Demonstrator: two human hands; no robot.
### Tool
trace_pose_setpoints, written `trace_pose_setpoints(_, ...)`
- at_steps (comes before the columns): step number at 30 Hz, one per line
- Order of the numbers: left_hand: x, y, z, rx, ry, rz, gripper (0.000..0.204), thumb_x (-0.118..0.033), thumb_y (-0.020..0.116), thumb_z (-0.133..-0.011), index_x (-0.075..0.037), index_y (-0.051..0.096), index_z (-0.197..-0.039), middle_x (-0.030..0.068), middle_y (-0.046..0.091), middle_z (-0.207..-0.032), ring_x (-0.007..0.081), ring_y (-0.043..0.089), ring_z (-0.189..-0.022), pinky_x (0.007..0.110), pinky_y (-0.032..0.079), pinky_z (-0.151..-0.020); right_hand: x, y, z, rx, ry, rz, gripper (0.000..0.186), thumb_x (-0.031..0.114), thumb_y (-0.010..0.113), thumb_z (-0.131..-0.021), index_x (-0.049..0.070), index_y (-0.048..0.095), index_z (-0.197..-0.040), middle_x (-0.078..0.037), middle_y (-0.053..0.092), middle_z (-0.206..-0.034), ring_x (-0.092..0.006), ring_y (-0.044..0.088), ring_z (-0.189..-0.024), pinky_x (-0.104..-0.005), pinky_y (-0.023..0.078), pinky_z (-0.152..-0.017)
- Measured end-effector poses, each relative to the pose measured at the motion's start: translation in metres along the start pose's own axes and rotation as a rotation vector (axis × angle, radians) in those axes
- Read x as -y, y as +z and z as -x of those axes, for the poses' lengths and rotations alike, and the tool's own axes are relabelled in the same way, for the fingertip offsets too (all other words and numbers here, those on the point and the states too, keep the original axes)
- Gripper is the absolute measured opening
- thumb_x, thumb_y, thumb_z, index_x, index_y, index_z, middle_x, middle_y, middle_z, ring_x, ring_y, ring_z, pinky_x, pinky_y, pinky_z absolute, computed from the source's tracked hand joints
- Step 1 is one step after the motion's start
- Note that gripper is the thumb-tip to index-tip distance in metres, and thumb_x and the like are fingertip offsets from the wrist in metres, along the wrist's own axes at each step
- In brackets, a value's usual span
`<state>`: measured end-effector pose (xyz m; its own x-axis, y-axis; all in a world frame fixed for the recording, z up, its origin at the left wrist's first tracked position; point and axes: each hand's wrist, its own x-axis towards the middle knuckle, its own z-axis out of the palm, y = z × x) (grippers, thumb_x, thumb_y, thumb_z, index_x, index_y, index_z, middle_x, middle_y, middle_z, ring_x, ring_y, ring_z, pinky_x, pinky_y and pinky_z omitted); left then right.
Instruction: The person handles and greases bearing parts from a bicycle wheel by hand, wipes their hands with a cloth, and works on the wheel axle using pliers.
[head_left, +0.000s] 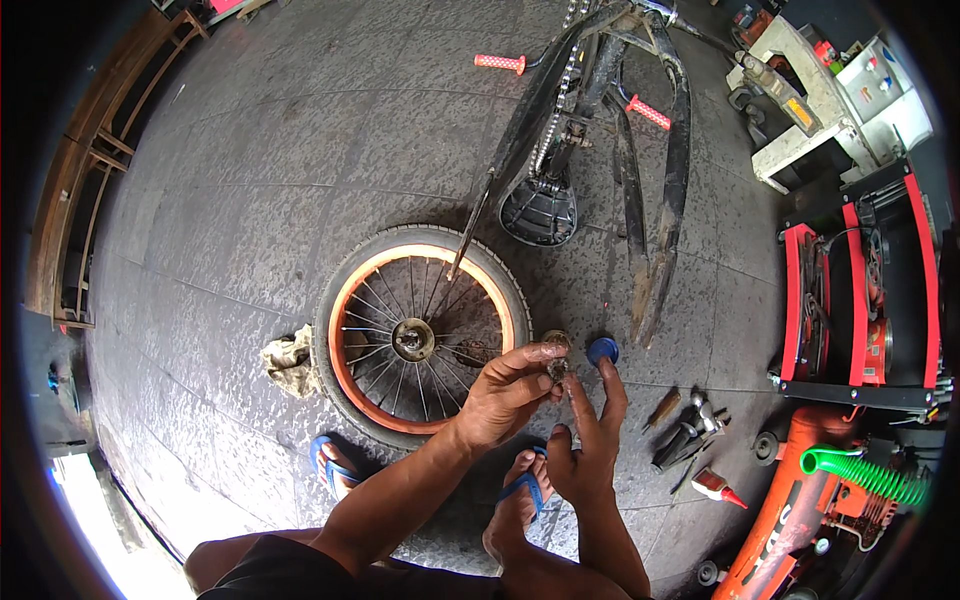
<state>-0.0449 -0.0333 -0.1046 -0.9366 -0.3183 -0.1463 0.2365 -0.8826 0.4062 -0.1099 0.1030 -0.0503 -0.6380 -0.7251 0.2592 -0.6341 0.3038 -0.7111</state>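
Note:
My left hand point(502, 398) is closed in a pinch on a small, ring-like metal part point(559, 371), partly covered by the fingers. Beside it, my right hand point(588, 440) has its fingers apart, one fingertip at the metal part. Another fingertip of that hand reaches the edge of a round blue lid point(602, 349); whether it touches is hard to tell. A brownish round thing point(555, 338) shows just past my left fingers. To the left of the hands, a bicycle wheel point(345, 372) with an orange rim lies flat, its greasy hub point(413, 340) facing up.
An upside-down black bicycle frame point(600, 75) stands ahead, with red grips and a saddle. A rag point(290, 362) lies left of the wheel. Right are hand tools point(690, 432), a red-tipped bottle point(718, 488), a red-black tool box point(858, 285) and an orange compressor point(785, 510).

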Motion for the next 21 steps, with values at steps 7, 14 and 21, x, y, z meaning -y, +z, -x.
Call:
trace_pose_setpoints(7,-0.004,-0.002,0.000,0.060,-0.015,0.042,0.034,0.004,0.057,-0.094,-0.004,0.064,-0.126,0.0060,0.061,-0.131,0.0136,0.059,-0.104,0.031,0.050,-0.087,-0.011,-0.005,-0.009,-0.008,0.051,-0.165,0.055,-0.002,0.054,-0.072,0.005,0.064,-0.125,-0.028,0.032,-0.147,-0.0444,0.033,-0.139,-0.0492,0.033,-0.112)
trace_pose_setpoints(14,-0.007,0.001,0.000,0.035,-0.047,0.000,0.033,0.002,0.059,-0.093,0.001,0.063,-0.126,0.0085,0.063,-0.126,0.0132,0.060,-0.100,0.029,0.050,-0.086,-0.012,-0.011,-0.018,-0.020,0.056,-0.175,0.049,-0.008,0.048,-0.069,0.002,0.065,-0.115,-0.024,0.036,-0.148,-0.0417,0.032,-0.142,-0.0494,0.026,-0.116)
trace_pose_setpoints(21,-0.007,-0.004,0.000,0.039,-0.041,-0.059,0.031,0.000,0.063,-0.092,-0.008,0.068,-0.122,0.0113,0.062,-0.131,0.0198,0.062,-0.107,0.033,0.052,-0.087,0.000,-0.013,-0.020,-0.038,0.046,-0.073,0.046,-0.006,0.048,-0.072,0.000,0.066,-0.114,-0.027,0.038,-0.146,-0.0432,0.035,-0.140,-0.0494,0.029,-0.114)
